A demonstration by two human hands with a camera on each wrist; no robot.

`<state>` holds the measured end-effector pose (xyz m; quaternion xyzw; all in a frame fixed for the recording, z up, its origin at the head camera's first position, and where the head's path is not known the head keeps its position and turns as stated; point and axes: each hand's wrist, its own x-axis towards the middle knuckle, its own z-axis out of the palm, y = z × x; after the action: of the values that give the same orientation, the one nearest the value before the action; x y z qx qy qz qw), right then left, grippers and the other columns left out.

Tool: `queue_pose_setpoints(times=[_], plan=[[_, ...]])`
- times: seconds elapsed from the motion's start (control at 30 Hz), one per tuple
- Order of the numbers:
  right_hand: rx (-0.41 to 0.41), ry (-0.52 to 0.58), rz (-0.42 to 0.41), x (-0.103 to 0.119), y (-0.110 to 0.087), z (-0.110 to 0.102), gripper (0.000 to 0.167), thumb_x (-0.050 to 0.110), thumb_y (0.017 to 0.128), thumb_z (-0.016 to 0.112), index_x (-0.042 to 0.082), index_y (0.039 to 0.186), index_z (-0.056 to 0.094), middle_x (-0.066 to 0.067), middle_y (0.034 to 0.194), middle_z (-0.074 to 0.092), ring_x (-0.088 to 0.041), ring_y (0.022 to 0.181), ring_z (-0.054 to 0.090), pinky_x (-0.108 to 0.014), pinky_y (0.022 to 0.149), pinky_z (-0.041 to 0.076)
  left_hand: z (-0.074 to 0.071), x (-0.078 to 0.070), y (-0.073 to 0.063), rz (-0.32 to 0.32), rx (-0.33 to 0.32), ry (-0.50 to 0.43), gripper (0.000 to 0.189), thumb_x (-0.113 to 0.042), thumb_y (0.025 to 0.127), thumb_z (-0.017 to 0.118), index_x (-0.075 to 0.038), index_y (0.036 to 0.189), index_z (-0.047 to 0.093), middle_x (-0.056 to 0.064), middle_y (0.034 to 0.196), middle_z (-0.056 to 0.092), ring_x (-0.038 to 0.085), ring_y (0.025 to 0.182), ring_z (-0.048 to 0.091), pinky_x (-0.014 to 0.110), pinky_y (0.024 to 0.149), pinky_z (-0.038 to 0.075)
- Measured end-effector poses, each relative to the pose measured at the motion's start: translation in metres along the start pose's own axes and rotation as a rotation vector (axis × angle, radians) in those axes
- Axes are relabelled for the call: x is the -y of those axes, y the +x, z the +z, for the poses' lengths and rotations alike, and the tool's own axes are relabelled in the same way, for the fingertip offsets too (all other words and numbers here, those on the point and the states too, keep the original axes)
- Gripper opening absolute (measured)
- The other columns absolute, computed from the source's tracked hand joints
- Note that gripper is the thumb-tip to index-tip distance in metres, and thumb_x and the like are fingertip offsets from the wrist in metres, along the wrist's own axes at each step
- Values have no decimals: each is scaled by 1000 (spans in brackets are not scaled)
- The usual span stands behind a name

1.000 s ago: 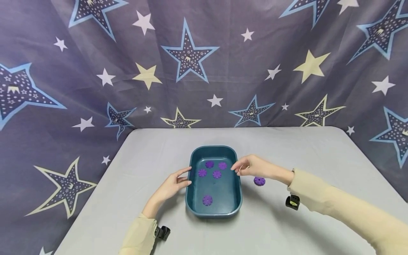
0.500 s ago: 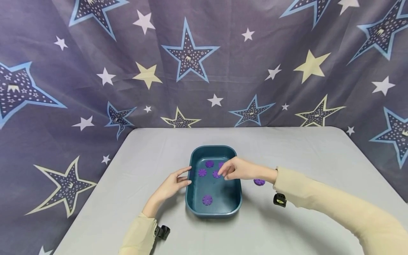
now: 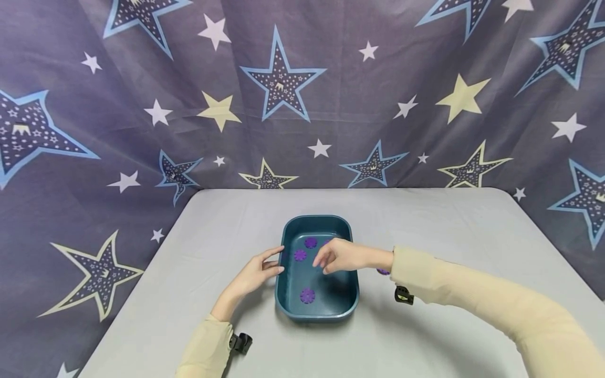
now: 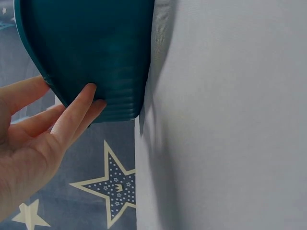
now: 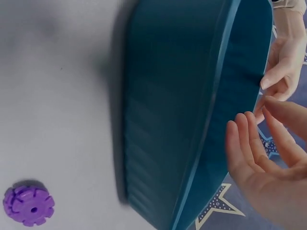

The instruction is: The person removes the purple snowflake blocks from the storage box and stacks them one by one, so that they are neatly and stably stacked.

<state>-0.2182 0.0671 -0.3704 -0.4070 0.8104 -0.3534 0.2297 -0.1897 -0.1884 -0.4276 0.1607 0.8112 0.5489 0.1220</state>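
A dark teal plastic bin (image 3: pixel 326 318) stands on the table. Several purple notched discs (image 3: pixel 307 295) lie flat on its floor. My left hand (image 3: pixel 256 273) rests on the bin's left side with extended fingers; in the left wrist view, fingertips (image 4: pixel 91 88) touch the outer wall. My right hand (image 3: pixel 341 255) hovers over the bin, its fingers loosely bent, and I see nothing held in it. It hides part of one disc near the back. In the right wrist view, purple notched pieces (image 5: pixel 29 205), seemingly stacked, lie on the table outside the bin.
A light grey cloth covers the table (image 3: pixel 425 220). Behind it and at the sides hangs a dark curtain (image 3: pixel 331 105) with printed stars. Small black camera mounts (image 3: pixel 241 344) are worn at both wrists.
My right hand has moved left from the bin's right rim to over its middle, now covering a disc that was visible before. The left hand and the bin have stayed put.
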Motion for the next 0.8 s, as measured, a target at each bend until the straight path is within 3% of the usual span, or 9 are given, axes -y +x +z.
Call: queue_pose_setpoints(times=[0.23,0.8], plan=[[34,-19,11,0,7,8,22,-2,76,63,-6,98,64,-18,92,64,-12,76,61,-19,67,50,0,-1,0,-5,1,-11,54,-8,86,56,3,134,33,25,137,29,36,115,44,41,92,40],[112,-47,54,-9,16,31,31,0,74,67,-1,104,62,-17,97,61,-14,76,60,-17,65,49,1,-3,0,1,-9,2,53,-7,86,56,3,133,34,24,138,29,37,114,44,42,92,41]])
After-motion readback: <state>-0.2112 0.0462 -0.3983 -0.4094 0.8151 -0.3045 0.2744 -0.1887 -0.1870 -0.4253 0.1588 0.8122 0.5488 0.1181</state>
